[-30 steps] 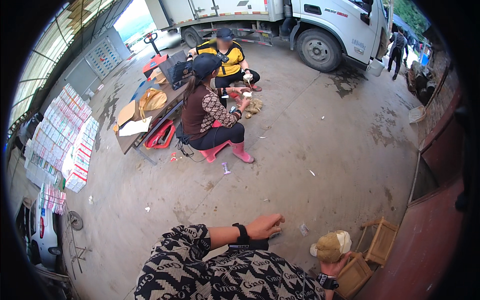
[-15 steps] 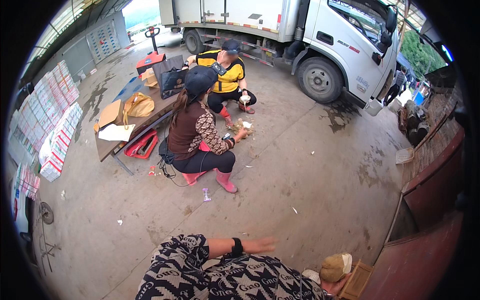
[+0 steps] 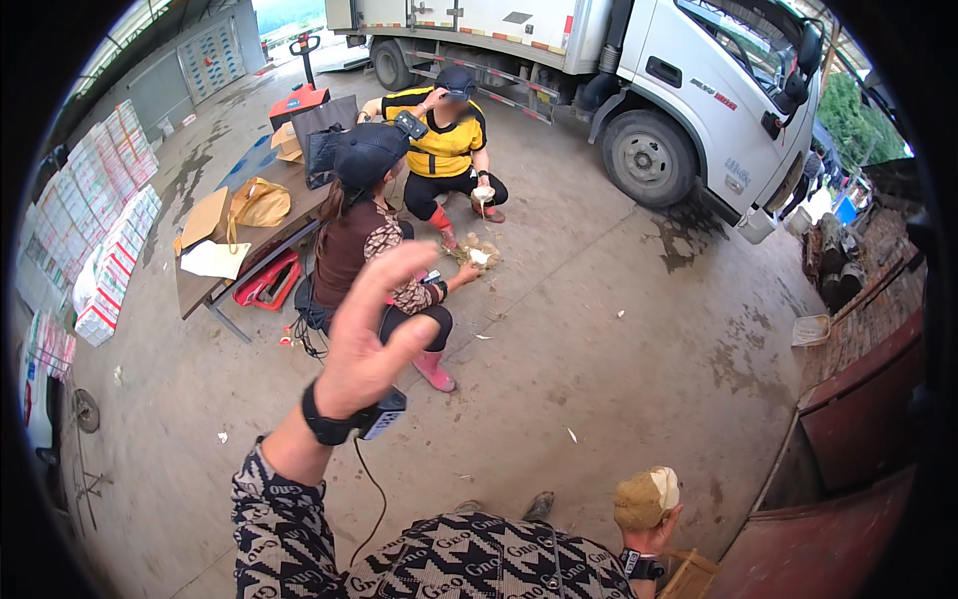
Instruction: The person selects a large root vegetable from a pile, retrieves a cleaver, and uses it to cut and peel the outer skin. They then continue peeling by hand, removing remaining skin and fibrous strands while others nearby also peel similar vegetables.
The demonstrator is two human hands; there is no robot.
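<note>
A white truck (image 3: pixel 689 105) stands at the back, its front wheel (image 3: pixel 649 157) near a dark patch (image 3: pixel 681 245) on the concrete floor (image 3: pixel 559 339). To its left, a brown tabletop (image 3: pixel 296 212) carries a yellow bag (image 3: pixel 261 205), cardboard (image 3: pixel 207 217), a pale sheet (image 3: pixel 215 261) and a dark bag (image 3: pixel 320 155); a red object (image 3: pixel 269 282) sits underneath. Stacked white boxes (image 3: pixel 95 195) line the left. A pale basket (image 3: pixel 811 330) rests at right, near dark logs (image 3: pixel 828 250).

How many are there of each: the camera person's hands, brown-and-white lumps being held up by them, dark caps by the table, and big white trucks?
Hands: 2 (left hand, right hand)
Brown-and-white lump: 1
Dark caps: 2 (near cap, far cap)
White truck: 1
Total: 6
</note>
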